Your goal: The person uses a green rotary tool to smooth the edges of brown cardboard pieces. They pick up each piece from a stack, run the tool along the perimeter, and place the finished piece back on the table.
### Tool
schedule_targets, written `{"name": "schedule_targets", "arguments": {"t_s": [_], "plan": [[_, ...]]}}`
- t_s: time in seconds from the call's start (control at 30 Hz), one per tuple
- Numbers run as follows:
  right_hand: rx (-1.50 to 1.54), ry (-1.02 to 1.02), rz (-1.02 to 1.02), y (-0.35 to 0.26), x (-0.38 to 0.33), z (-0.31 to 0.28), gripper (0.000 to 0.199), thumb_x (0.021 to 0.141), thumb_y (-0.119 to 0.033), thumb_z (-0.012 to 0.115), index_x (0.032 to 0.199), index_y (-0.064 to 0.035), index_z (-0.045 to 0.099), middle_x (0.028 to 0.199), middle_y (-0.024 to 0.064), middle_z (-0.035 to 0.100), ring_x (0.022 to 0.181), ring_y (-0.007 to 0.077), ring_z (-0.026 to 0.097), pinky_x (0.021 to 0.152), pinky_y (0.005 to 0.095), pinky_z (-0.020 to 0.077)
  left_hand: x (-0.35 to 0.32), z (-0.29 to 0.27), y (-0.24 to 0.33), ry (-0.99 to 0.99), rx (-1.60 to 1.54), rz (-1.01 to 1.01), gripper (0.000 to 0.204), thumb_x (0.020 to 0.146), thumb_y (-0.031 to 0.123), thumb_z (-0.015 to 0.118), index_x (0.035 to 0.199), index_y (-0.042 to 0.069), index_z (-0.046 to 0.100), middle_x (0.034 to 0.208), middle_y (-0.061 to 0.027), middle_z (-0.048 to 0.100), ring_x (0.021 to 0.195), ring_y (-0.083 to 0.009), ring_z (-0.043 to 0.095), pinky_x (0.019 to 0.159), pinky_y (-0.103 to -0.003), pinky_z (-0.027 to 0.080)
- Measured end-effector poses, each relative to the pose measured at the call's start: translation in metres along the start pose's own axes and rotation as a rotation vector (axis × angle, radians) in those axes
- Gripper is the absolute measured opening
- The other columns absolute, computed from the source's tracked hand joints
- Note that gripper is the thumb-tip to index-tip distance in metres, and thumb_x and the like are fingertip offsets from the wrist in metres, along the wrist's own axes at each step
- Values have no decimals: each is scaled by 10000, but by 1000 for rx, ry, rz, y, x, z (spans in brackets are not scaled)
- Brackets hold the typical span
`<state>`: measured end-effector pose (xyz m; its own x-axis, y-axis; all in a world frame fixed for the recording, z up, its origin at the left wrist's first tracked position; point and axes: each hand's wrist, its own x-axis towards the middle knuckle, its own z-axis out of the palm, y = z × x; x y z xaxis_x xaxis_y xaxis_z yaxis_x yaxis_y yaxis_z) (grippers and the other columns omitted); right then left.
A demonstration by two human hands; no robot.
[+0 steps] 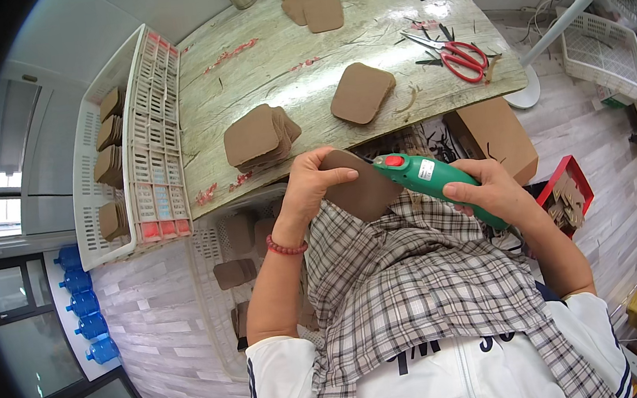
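Pinched between the thumb and fingers of my left hand is a flat brown rounded-square piece, held over my lap just off the table's front edge. My right hand wraps round a green handheld power cutter with a red button. The cutter's dark tip meets the upper right edge of the piece; whether it is cutting I cannot tell. Beyond my hands, a stack of similar brown pieces lies at the left of the table, and a smaller pile sits to its right.
Red-handled scissors lie among dark scraps at the table's right. More brown pieces rest at the back. A white crate holding brown stacks stands left. A cardboard box and a red box of scraps are at the right.
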<state>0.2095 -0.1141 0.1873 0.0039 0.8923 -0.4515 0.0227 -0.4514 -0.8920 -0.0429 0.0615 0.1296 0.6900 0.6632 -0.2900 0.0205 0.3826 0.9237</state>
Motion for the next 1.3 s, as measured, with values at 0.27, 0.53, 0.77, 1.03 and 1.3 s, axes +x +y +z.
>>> {"name": "schedule_targets", "arguments": {"t_s": [0.27,0.53,0.77,1.03,1.3], "plan": [[-10,-34,-22,-11,11,11,385,862,-300,701,1049,32,643,737,24,595,583,76,528,534,235,444,-2,3,8,-90,115,-128,191,713,-68,733,883,-5,675,840,-47,697,770,-99,636,739,-243,514],[58,47,-124,-8,29,24,358,876,-293,686,1028,27,637,737,16,588,613,65,534,545,228,447,-11,-40,40,146,164,76,232,777,-45,669,1003,2,646,959,-61,687,838,-125,640,792,-260,518],[69,176,-121,12,15,-2,318,889,-273,667,1005,22,640,728,14,573,626,67,535,542,232,451,22,-165,47,727,574,428,294,829,55,672,1109,-3,601,1085,-132,647,1006,-239,600,900,-358,472],[65,341,-120,40,6,-13,305,894,-273,669,988,16,643,728,10,573,615,64,520,549,236,448,103,-1,-21,660,1474,578,554,829,358,671,1219,-25,581,1337,-239,489,1332,-399,343,1075,-514,276],[108,375,-122,61,1,-17,305,884,-255,680,1007,21,638,729,15,578,600,65,520,540,238,442,122,26,-39,625,1244,535,586,791,264,730,1259,-17,516,1440,-224,352,1425,-390,151,1159,-511,95]]}}
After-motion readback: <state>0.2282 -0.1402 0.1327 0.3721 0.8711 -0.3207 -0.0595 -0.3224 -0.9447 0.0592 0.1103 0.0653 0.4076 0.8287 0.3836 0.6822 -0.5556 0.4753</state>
